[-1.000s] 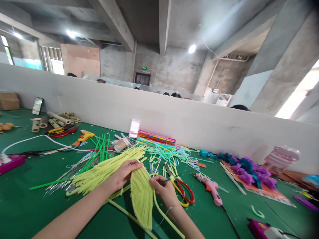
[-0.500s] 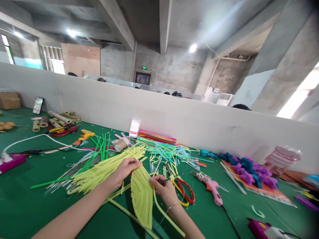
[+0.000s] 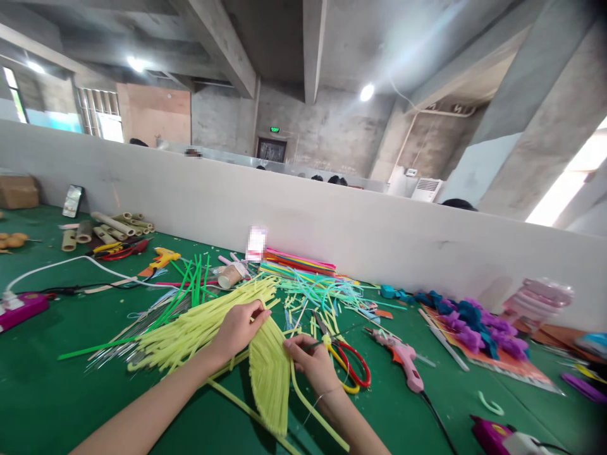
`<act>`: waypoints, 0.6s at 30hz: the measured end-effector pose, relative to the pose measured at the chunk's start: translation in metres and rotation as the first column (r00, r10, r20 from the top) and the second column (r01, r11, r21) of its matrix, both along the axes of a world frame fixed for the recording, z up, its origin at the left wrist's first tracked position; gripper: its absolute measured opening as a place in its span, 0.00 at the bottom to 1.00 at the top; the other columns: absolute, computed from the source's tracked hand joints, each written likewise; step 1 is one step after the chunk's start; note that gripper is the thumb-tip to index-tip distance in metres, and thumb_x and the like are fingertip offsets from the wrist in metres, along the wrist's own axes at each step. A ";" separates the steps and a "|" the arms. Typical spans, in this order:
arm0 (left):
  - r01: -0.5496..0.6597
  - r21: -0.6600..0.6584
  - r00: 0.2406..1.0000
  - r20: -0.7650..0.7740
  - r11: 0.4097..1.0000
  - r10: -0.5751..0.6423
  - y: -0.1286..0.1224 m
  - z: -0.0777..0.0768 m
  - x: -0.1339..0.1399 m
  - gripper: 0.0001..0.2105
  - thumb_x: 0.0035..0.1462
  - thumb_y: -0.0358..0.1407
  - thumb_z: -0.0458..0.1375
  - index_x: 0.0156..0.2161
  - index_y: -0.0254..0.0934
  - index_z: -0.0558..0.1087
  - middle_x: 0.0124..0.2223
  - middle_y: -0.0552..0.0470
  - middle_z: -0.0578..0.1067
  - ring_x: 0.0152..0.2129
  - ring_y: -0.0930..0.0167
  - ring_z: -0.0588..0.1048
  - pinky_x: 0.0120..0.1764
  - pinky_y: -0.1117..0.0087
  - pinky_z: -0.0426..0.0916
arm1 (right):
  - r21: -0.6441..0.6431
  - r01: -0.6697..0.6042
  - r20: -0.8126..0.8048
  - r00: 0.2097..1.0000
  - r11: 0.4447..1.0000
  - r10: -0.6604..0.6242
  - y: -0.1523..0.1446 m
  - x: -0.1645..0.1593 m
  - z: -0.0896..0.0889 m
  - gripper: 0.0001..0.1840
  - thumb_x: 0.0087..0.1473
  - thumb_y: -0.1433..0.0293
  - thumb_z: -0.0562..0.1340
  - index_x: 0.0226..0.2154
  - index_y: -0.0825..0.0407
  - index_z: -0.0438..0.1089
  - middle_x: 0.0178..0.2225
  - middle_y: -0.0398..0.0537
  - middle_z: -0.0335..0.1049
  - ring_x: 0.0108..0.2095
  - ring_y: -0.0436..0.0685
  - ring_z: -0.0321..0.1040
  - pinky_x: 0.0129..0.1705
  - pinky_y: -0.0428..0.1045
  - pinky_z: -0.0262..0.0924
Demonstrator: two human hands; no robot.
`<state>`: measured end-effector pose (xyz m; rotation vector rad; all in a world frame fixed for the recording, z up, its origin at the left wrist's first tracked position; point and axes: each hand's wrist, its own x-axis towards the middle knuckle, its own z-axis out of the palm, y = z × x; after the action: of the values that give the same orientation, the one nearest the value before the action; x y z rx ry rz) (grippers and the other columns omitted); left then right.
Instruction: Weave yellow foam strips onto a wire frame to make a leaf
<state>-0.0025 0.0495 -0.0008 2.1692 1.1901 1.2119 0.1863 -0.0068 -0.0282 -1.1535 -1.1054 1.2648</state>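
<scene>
A leaf shape of yellow-green pipe cleaners [image 3: 269, 376], set side by side, hangs tilted between my hands. My left hand [image 3: 244, 325] pinches its upper end between thumb and fingers. At its right edge, my right hand [image 3: 313, 360] is closed on a loose pipe cleaner [image 3: 318, 414] that trails down toward me; a thin wire also shows by that wrist. Behind my left hand lies a thick bundle of yellow-green pipe cleaners [image 3: 190, 332]. Scissors [image 3: 353, 366] with red and yellow handles rest just right of my right hand.
A pink glue gun [image 3: 403, 360] lies to the right, a yellow one [image 3: 165, 258] at left. Cut pipe cleaners [image 3: 327, 287] are scattered ahead. Purple and teal fuzzy pieces [image 3: 474, 322] sit at right. A white partition [image 3: 379, 234] borders the green table [image 3: 213, 423].
My left hand has shifted slightly at the leaf's upper end, its fingers more curled. The leaf's lower tip has swung a little left. My right hand stays nearly in place.
</scene>
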 end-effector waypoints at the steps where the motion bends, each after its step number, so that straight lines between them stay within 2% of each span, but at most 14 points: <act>1: 0.013 -0.019 1.000 0.024 1.000 -0.012 0.001 -0.001 0.000 0.14 0.60 0.44 0.51 0.28 0.38 0.69 0.24 0.54 0.73 0.22 0.70 0.70 0.28 0.72 0.59 | 0.002 -0.008 -0.006 1.000 1.000 0.008 -0.001 0.000 0.001 0.19 0.38 0.56 0.72 0.23 0.55 0.72 0.19 0.39 0.63 0.20 0.46 0.56 0.22 0.43 0.54; 4: 0.089 -0.123 0.987 0.146 0.988 -0.071 0.006 -0.003 0.000 0.15 0.59 0.45 0.51 0.29 0.37 0.69 0.25 0.54 0.71 0.24 0.69 0.70 0.28 0.72 0.60 | 0.008 -0.075 -0.042 0.996 0.997 0.075 -0.006 -0.001 0.005 0.18 0.40 0.57 0.71 0.25 0.54 0.73 0.22 0.41 0.65 0.22 0.47 0.59 0.25 0.44 0.58; 7: 0.162 -0.201 0.960 0.260 0.966 -0.107 0.010 -0.003 0.000 0.14 0.57 0.46 0.54 0.29 0.36 0.69 0.27 0.53 0.71 0.27 0.68 0.71 0.31 0.72 0.62 | 0.030 -0.143 -0.080 0.986 0.989 0.145 -0.010 -0.001 0.008 0.18 0.42 0.57 0.70 0.33 0.53 0.75 0.29 0.45 0.70 0.29 0.51 0.66 0.31 0.46 0.63; 10: 0.210 -0.254 0.948 0.291 0.944 -0.133 0.009 -0.001 0.000 0.15 0.55 0.46 0.55 0.29 0.36 0.69 0.27 0.53 0.71 0.27 0.68 0.71 0.31 0.72 0.62 | 0.033 -0.146 -0.044 0.988 0.989 0.148 -0.010 -0.002 0.009 0.22 0.43 0.57 0.70 0.39 0.50 0.75 0.31 0.45 0.71 0.32 0.53 0.67 0.31 0.46 0.63; 13: 0.267 -0.291 0.938 0.295 0.919 -0.179 0.007 0.000 0.001 0.15 0.54 0.48 0.56 0.28 0.36 0.69 0.27 0.53 0.71 0.26 0.69 0.70 0.29 0.72 0.61 | 0.042 -0.166 0.013 0.986 0.985 0.166 -0.010 -0.001 0.011 0.23 0.43 0.57 0.70 0.42 0.49 0.75 0.31 0.44 0.72 0.32 0.53 0.68 0.31 0.45 0.62; 15: 0.279 -0.299 0.932 0.312 0.913 -0.183 0.005 0.002 0.002 0.16 0.53 0.49 0.57 0.28 0.36 0.69 0.26 0.54 0.71 0.25 0.69 0.69 0.29 0.72 0.61 | 0.041 -0.222 0.012 0.975 0.974 0.221 -0.013 0.000 0.014 0.25 0.42 0.58 0.71 0.44 0.48 0.74 0.34 0.46 0.73 0.35 0.55 0.69 0.33 0.47 0.63; 18: 0.283 -0.367 0.912 0.389 0.886 -0.130 0.003 0.004 0.002 0.18 0.51 0.51 0.57 0.28 0.36 0.69 0.26 0.55 0.71 0.25 0.70 0.69 0.29 0.72 0.61 | 0.027 -0.377 -0.005 0.926 0.926 0.377 -0.022 0.000 0.020 0.35 0.40 0.63 0.72 0.53 0.46 0.67 0.46 0.51 0.71 0.42 0.58 0.70 0.41 0.51 0.64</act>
<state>-0.0005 0.0521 0.0030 1.6290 0.9263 1.0780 0.1865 -0.0288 -0.0081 -0.9388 -1.3779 1.5427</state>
